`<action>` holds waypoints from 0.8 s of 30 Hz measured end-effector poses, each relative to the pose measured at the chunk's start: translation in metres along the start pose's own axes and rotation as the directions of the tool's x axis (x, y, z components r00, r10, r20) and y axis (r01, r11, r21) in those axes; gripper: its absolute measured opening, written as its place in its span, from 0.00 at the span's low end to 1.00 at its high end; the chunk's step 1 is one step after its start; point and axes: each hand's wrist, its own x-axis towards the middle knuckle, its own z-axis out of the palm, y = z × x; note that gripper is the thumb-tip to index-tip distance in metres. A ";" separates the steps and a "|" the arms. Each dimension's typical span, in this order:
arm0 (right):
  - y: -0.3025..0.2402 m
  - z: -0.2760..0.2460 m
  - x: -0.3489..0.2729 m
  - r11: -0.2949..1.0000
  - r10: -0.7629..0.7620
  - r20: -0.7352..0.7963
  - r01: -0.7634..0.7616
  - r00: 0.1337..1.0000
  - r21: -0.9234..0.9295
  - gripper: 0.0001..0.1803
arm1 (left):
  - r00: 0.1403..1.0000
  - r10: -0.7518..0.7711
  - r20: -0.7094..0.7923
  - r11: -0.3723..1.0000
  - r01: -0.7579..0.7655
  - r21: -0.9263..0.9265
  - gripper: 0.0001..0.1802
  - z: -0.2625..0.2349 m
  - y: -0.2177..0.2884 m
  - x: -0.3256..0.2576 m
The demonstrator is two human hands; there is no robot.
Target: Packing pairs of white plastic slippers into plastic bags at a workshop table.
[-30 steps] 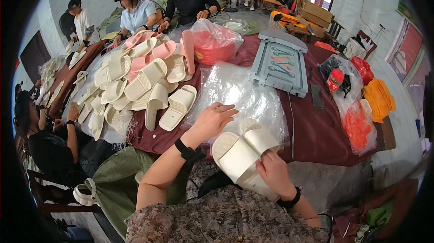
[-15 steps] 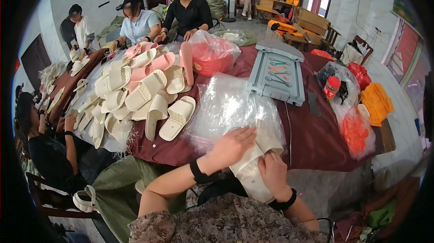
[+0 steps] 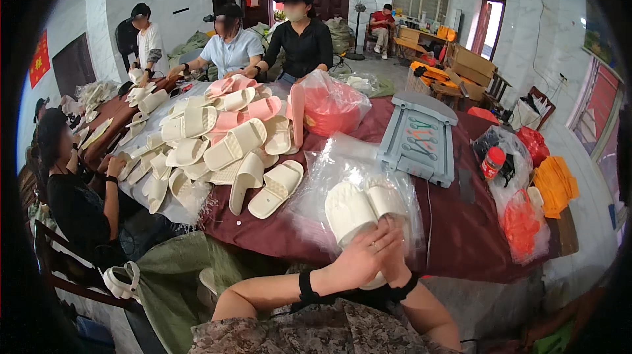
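Note:
A pair of cream slide slippers (image 3: 345,212) is held side by side in front of me, toes away from me. They lie over a heap of clear plastic bags (image 3: 316,186) on the table. My left hand (image 3: 361,256) is closed on the near part of the left slipper, a ring on one finger. My right hand (image 3: 396,258) presses in close beside it, closed on the right slipper. Its fingers are partly hidden behind the left hand. Part of a sole shows below the hands.
A pile of cream and pink slippers (image 3: 237,146) lies to the left. Behind the bags stand a grey plastic step stool (image 3: 416,136) and a bag-covered pink basin (image 3: 332,107). A red-lidded jar (image 3: 492,162) and orange bags (image 3: 554,183) sit right. Several people work around the table.
The slippers have moved forward and turned upright, toes away from me, showing both side by side. My left hand has come down to meet my right. The whole view has shifted.

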 end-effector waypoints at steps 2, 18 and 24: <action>-0.001 0.024 0.013 0.985 0.169 0.068 -0.170 0.983 0.018 0.14 | 1.000 0.015 -0.016 0.999 -0.016 -0.030 0.33 0.001 0.003 -0.002; -0.024 0.038 -0.012 0.863 0.189 0.233 -0.275 0.954 0.425 0.18 | 0.954 -0.300 -0.005 0.936 0.293 -0.196 0.40 -0.051 -0.032 -0.083; -0.013 -0.090 -0.011 0.643 0.020 0.594 -0.465 0.804 0.609 0.12 | 0.903 -0.429 0.007 0.902 0.429 -0.051 0.42 -0.061 -0.059 -0.119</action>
